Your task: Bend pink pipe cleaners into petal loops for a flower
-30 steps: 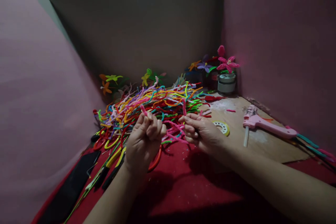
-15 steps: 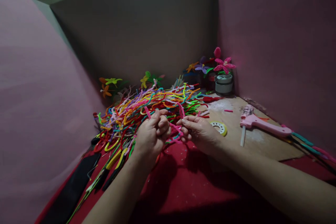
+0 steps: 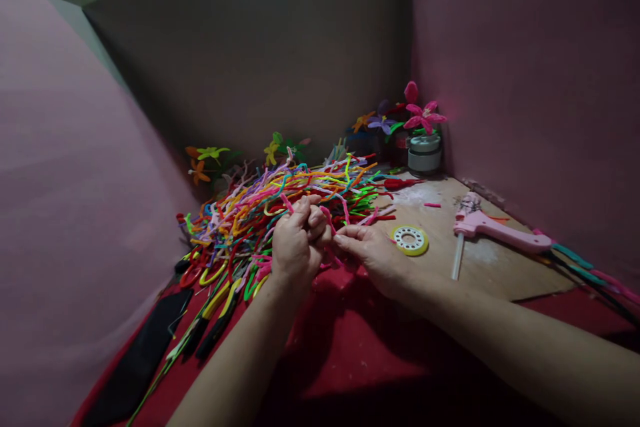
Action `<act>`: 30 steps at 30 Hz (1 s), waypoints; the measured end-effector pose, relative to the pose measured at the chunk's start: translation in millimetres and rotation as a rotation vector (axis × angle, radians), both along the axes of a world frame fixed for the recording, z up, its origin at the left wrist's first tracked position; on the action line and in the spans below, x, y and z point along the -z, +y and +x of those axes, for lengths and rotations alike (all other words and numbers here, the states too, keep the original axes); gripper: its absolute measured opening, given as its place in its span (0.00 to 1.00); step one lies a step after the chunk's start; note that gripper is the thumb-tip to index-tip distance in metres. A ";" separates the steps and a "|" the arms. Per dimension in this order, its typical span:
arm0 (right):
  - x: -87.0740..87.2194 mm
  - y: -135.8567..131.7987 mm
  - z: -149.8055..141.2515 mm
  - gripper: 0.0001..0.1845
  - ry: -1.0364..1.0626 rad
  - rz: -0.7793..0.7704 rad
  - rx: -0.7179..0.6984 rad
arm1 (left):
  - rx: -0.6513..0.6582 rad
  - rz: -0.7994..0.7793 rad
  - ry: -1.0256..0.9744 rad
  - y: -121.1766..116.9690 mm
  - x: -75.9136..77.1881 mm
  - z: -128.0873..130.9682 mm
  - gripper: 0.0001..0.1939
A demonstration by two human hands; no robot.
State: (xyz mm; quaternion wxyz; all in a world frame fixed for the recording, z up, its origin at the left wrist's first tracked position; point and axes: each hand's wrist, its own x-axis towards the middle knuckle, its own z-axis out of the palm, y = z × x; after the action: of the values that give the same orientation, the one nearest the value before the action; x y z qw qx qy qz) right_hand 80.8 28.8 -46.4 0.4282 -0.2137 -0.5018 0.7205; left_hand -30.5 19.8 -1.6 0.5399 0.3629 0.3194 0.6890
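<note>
My left hand (image 3: 300, 240) is closed on pink pipe cleaners (image 3: 327, 217), with one end poking out above the thumb. Beside it, my right hand (image 3: 370, 250) pinches a pink strand between thumb and fingertips; its other fingers are curled. Between the hands the fuzzy pink stems bend and loop, partly hidden by the fingers. Just behind lies a big heap of colourful pipe cleaners (image 3: 270, 197). A yellow-rimmed roll of tape (image 3: 410, 240) rests right of my right hand.
A pink glue gun (image 3: 510, 230) lies on a wooden board (image 3: 490, 277) at right. Yellow-black pliers (image 3: 220, 317) and a black flat object (image 3: 145, 360) are at left. Pipe-cleaner flowers (image 3: 425, 117) stand at the back, one in a grey pot (image 3: 424, 155). Red cloth (image 3: 350, 353) covers the front.
My right hand has shifted slightly left and down, closer to the left hand, drawing the pink strand between them. The tape roll shows more fully. The view has shifted a little.
</note>
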 end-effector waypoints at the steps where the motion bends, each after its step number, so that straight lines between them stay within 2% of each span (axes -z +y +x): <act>1: -0.7 -0.6 -0.1 0.11 -0.026 0.002 -0.021 | -0.007 -0.002 0.009 0.2 0.0 0.4 0.06; 5: -2.1 -1.7 0.4 0.10 -0.126 -0.004 -0.070 | -0.031 0.024 0.053 1.4 0.7 1.0 0.06; 8: -2.5 -0.6 1.5 0.11 -0.106 0.000 0.014 | -0.082 0.097 0.101 2.4 0.7 -2.0 0.08; 11: -4.0 1.7 2.7 0.11 -0.044 -0.001 0.116 | -0.173 0.115 0.226 0.4 1.5 -6.8 0.17; 13: -4.5 3.0 3.0 0.12 -0.030 0.006 0.154 | -0.120 0.030 0.340 -3.2 4.2 -8.5 0.20; 16: -2.8 3.8 2.7 0.11 -0.047 0.026 0.128 | -0.006 -0.113 0.414 -8.7 9.9 -7.2 0.16; 21: 1.4 2.7 2.0 0.10 -0.042 0.029 0.082 | -0.066 -0.137 0.299 -10.1 11.8 -4.8 0.11; 25: 0.9 1.1 2.3 0.10 -0.069 0.047 0.060 | -0.062 -0.138 0.193 -8.8 8.9 -8.3 0.08; 27: -0.8 -0.4 2.6 0.11 -0.100 0.090 0.067 | -0.031 -0.135 0.174 -8.3 7.9 -11.6 0.07; 30: -4.0 -3.3 2.6 0.13 -0.130 0.141 0.063 | 0.087 -0.121 0.172 -7.4 6.2 -17.6 0.07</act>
State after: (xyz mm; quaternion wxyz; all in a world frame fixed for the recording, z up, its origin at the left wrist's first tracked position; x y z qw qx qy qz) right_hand 83.4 25.4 -42.5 0.4313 -0.2450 -0.5709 0.6542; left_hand -48.1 12.4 -7.8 0.5607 0.4008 0.3898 0.6107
